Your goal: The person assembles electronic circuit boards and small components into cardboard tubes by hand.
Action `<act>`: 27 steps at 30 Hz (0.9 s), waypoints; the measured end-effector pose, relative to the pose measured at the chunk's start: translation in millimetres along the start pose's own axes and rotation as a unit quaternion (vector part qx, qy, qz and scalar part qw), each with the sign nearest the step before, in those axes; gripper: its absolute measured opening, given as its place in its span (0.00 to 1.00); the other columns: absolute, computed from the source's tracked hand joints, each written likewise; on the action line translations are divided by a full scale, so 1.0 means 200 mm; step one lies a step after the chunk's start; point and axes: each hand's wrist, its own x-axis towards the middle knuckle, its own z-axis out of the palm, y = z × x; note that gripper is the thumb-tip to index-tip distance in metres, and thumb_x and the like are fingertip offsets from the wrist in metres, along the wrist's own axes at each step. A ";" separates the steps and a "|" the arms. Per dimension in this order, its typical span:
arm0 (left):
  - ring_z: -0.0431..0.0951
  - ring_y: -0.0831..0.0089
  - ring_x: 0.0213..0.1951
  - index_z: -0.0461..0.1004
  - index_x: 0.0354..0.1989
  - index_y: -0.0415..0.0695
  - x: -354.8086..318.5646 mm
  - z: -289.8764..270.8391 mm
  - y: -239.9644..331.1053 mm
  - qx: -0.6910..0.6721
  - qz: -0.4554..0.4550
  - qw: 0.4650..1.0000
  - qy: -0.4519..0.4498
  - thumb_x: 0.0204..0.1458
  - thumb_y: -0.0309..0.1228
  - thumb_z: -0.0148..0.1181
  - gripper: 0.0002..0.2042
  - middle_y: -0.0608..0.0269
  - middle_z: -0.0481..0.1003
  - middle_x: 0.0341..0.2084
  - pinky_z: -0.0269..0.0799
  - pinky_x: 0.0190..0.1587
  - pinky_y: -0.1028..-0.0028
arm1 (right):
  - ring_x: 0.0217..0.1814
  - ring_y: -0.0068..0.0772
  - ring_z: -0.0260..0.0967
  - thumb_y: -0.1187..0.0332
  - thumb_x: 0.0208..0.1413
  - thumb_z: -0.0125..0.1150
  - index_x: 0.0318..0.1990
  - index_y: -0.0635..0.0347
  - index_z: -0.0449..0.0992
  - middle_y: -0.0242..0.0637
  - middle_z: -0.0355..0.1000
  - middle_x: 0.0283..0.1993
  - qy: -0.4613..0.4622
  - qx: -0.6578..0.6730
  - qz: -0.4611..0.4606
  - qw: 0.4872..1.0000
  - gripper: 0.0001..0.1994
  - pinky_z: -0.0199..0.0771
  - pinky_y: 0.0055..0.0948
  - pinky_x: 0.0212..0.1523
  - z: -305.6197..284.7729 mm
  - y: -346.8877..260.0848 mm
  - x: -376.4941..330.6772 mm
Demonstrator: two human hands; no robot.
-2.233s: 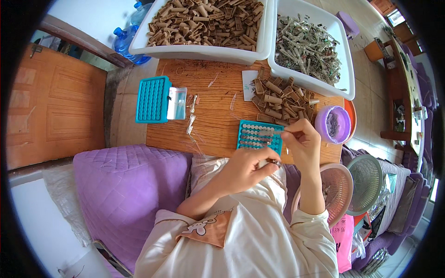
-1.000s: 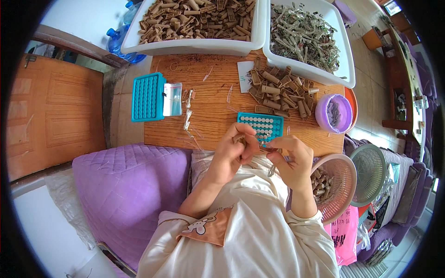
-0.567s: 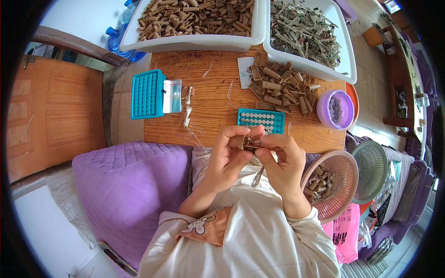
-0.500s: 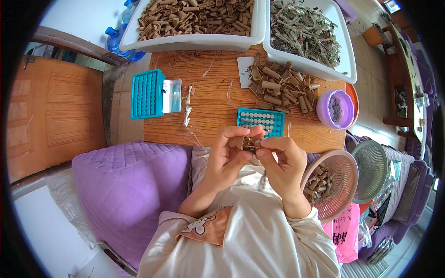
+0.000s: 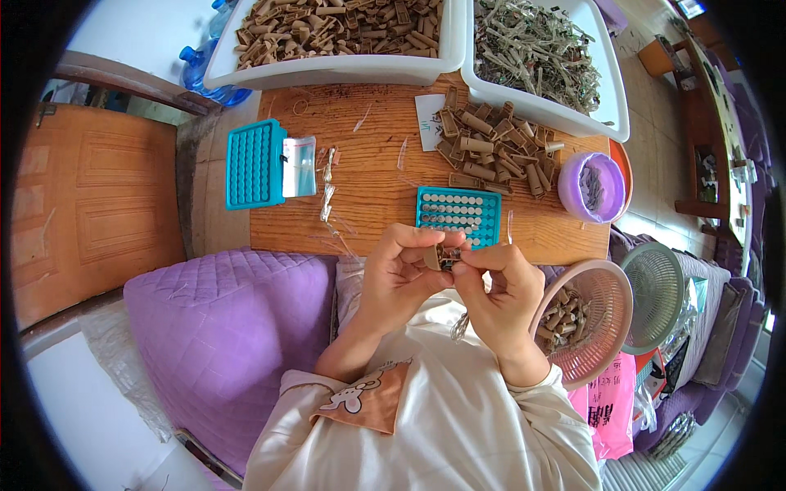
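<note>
Over the table's near edge, my left hand (image 5: 391, 278) pinches a small brown plastic casing (image 5: 431, 259) between thumb and fingers. My right hand (image 5: 503, 290) is closed at the casing's right side, its thumb and forefinger on a small dark electronic part (image 5: 448, 263) in the casing's open side. A bunch of thin wires (image 5: 460, 327) hangs below the right hand. Fingers cover much of both pieces. Just beyond the hands lies a teal tray (image 5: 494, 214) with rows of round, silvery, button-like discs. A heap of brown casings (image 5: 491, 155) rests behind that tray.
At the back stand a white bin (image 5: 344, 74) of brown casings and another white bin (image 5: 548, 106) of wired parts. A purple bowl (image 5: 567, 192) sits right, above a pink basket (image 5: 616, 340) and a green one (image 5: 673, 299). Left are a second teal tray (image 5: 255, 164) and clear bags (image 5: 300, 168).
Both hands stay together, with the casing turned slightly and its inside part showing more. The wires under my right hand hang more plainly in view. The whole view has shifted a little.
</note>
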 end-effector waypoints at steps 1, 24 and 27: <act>0.68 0.66 0.44 0.58 0.41 0.40 0.00 -0.01 0.00 -0.001 -0.001 1.000 0.001 0.41 0.17 0.53 0.17 0.51 0.66 0.42 0.68 0.44 0.72 | 0.18 0.24 0.66 0.81 0.38 0.58 0.24 0.64 0.68 0.37 0.66 0.19 -0.006 0.004 0.005 1.000 0.06 0.64 0.19 0.18 0.00 0.00 0.00; 0.69 0.71 0.40 0.57 0.48 0.38 0.02 0.07 0.11 0.039 -0.018 0.982 0.183 0.49 0.35 0.49 0.20 0.51 0.66 0.42 0.66 0.41 0.74 | 0.37 0.36 0.64 0.84 0.30 0.57 0.38 0.61 0.66 0.47 0.51 0.50 -0.175 -0.017 -0.156 0.972 0.21 0.65 0.30 0.39 0.07 0.08 -0.04; 0.70 0.69 0.39 0.56 0.48 0.38 0.01 0.05 0.09 0.035 0.007 0.984 0.172 0.49 0.35 0.48 0.20 0.51 0.66 0.42 0.66 0.42 0.73 | 0.34 0.34 0.65 0.83 0.32 0.57 0.30 0.62 0.63 0.47 0.58 0.43 -0.099 0.004 -0.160 0.982 0.14 0.66 0.26 0.34 0.09 0.12 -0.06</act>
